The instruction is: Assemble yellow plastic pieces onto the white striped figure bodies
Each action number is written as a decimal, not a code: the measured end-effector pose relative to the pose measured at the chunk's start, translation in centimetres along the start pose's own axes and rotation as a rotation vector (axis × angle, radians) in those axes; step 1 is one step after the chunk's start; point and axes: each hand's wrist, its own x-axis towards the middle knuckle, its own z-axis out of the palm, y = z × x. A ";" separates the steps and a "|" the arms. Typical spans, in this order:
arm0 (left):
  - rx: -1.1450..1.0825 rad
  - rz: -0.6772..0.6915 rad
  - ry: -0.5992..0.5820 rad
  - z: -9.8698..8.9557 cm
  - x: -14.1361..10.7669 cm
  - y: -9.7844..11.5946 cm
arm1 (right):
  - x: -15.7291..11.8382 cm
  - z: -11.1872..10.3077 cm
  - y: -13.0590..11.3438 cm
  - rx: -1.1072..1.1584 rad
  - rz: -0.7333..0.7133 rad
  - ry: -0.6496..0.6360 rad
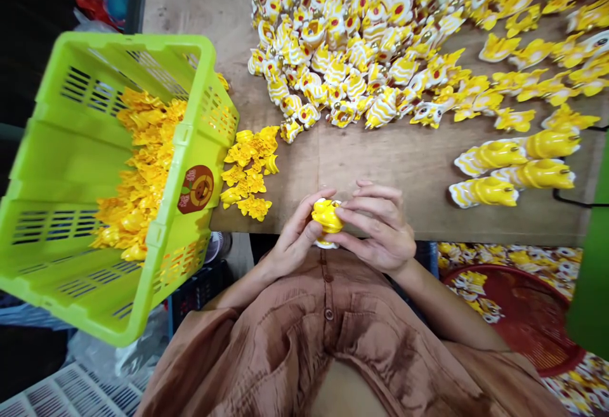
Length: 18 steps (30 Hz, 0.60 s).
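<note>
Near the table's front edge, a small yellow and white plastic figure (pixel 326 215) is held between both hands. My left hand (pixel 299 233) grips its left side with thumb and fingers. On its right side, the thumb and index finger of my right hand (pixel 378 226) press against it, the other fingers raised. To the left on the table (pixel 295 172) is a small group of yellow plastic pieces (pixel 250 179). A large pile of white and yellow pieces with red spots (pixel 342 55) spreads beyond the hands. Several joined figures (pixel 504 169) lie in rows at the right.
A tilted green basket (pixel 197 144) holding more yellow pieces (pixel 143 182) stands at the left. Below the table at the right, a red round basket (pixel 528 315) holds some pieces, with more around it. A green panel (pixel 592 264) stands at the right edge.
</note>
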 end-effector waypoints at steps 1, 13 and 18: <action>0.005 0.005 -0.006 0.0 0.0 0.0 | 0.0 0.0 0.0 -0.013 -0.002 -0.001; 0.159 0.199 0.029 -0.2 0.4 -0.4 | -0.1 1.0 -0.4 0.034 0.023 0.084; 0.140 0.176 0.030 -0.2 0.3 -0.5 | -0.2 1.2 -0.5 0.034 0.003 0.098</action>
